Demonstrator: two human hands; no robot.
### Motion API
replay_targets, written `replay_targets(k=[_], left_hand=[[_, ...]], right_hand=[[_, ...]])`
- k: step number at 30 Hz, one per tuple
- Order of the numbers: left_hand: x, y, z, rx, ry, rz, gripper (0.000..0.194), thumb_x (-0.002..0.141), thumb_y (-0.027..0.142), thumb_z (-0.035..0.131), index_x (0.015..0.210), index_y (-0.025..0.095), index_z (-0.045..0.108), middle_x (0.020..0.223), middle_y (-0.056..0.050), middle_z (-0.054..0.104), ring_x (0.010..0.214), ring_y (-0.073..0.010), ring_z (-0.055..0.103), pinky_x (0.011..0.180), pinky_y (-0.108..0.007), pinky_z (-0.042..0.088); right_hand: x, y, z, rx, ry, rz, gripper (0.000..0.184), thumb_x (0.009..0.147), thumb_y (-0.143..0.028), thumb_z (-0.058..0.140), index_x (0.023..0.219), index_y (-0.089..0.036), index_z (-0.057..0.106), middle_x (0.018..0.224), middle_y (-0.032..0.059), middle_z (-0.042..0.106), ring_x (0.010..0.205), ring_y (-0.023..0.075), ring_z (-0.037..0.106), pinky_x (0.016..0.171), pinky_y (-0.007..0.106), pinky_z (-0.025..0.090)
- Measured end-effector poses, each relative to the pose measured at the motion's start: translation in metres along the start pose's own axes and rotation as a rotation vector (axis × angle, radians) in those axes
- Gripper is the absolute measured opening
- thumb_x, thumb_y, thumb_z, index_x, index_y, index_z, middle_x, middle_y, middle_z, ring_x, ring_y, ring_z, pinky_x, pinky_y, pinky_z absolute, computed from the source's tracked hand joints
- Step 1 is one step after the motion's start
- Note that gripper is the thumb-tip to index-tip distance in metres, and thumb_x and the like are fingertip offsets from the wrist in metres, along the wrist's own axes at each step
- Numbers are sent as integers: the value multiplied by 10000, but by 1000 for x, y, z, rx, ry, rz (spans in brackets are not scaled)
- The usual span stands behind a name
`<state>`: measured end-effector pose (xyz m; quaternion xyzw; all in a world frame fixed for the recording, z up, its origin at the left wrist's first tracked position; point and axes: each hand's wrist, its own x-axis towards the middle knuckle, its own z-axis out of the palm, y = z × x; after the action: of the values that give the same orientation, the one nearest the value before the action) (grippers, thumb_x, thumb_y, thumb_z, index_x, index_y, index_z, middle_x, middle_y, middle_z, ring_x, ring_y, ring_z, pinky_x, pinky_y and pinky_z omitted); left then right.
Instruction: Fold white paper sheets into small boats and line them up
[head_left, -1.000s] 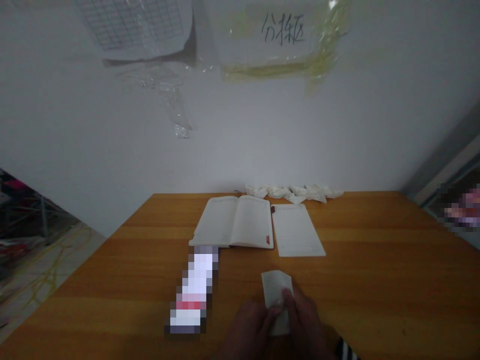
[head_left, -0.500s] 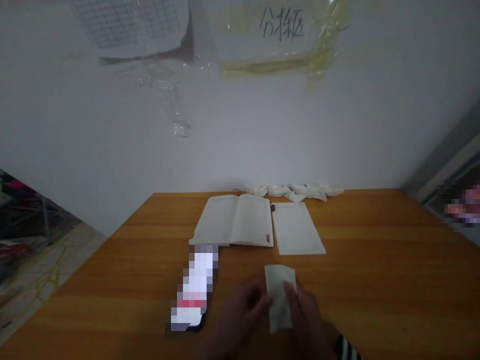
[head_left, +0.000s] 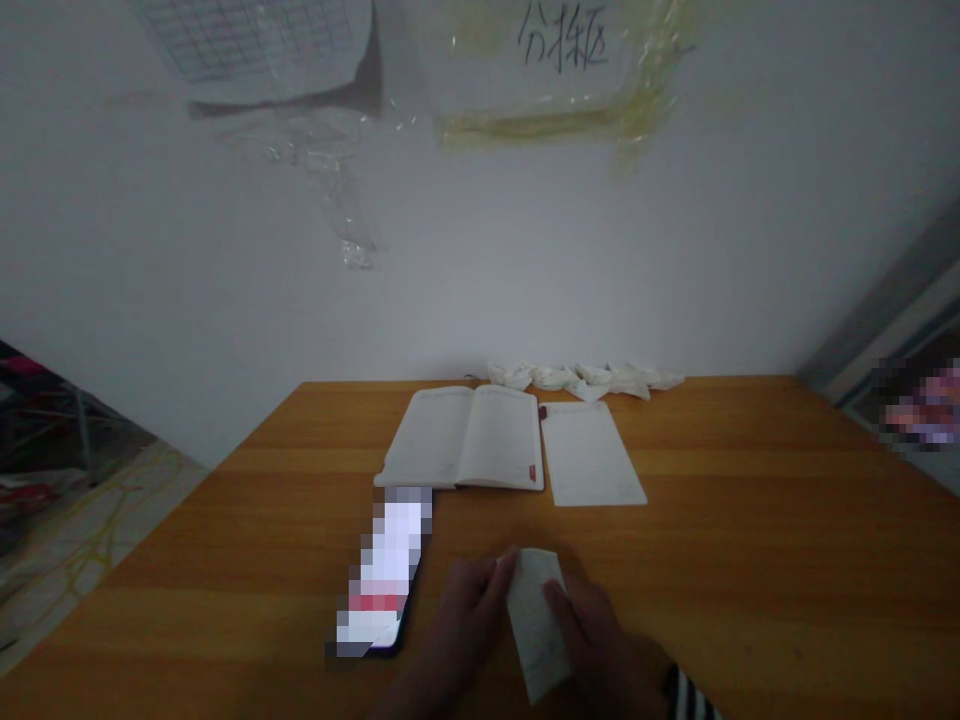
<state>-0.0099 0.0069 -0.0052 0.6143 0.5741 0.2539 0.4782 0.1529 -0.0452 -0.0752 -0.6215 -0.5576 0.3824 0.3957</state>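
A folded piece of white paper is held between my two hands near the front of the table. My left hand pinches its upper left edge between thumb and fingers. On the other side, my right hand grips the right edge, thumb lying across the front face. The paper tilts, its lower end pointing down toward me. Beyond the hands lie an open notebook with blank-looking pages and, just right of it, a loose lined sheet.
A phone with a lit, blurred screen lies left of my hands. Crumpled white papers line the back edge of the wooden table, against the wall. Taped sheets hang above.
My left hand has come up to the paper and now grips its edge. The paper has tilted and moved slightly left and toward me, with my right hand still on it.
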Motion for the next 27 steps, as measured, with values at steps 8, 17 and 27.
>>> replay_targets(k=[8,17,27], left_hand=[[8,-2,-18,-120,228,90,596,881,710,391,606,190,485,519,28,429,505,-131,400,495,-253,327],[-8,2,7,4,-282,52,491,936,547,453,867,123,691,818,-66,693,758,-203,591,670,-281,451],[-3,-1,1,-249,-272,67,425,924,460,524,1221,156,531,848,-46,667,760,-195,610,655,-284,470]], right_hand=[[-10,15,13,27,92,-31,589,874,-698,436,1116,-248,730,1215,128,692,1179,352,594,1082,517,409],[4,-23,-13,385,37,108,486,904,-617,488,862,-172,678,760,68,684,716,231,643,634,320,534],[28,-31,-61,550,-236,28,321,892,-429,605,1108,-220,718,1176,87,703,1092,264,630,984,430,451]])
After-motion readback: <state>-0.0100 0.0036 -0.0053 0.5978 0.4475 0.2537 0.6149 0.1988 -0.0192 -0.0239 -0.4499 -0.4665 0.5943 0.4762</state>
